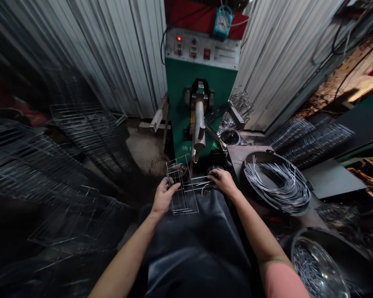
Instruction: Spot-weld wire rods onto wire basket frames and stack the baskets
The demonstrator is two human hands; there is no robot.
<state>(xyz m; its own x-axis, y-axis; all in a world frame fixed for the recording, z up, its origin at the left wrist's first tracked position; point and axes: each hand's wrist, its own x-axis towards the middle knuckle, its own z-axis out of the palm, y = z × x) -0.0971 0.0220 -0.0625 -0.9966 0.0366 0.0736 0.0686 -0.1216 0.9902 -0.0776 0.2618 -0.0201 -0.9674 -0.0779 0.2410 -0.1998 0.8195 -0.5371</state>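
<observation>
My left hand (165,195) is closed on the left side of a flat rectangular wire frame (185,212), which stands tilted above my lap. From the right, my right hand (223,181) pinches the end of some thin straight wires (199,184) that reach across to the frame. Whether these wires are joined to the frame or only touch it, I cannot tell. Just beyond the frame is the rod-like electrode (199,142) of a green machine (202,72), apart from the wires. A dark apron (195,248) covers my lap.
A black pan (247,182) of curved wires stands on a bench at right. Nearer is a metal bowl (317,265) of short wire pieces. Stacked wire racks (87,128) fill the left side. More wire stacks (317,136) lie at back right, beside a corrugated wall (276,62).
</observation>
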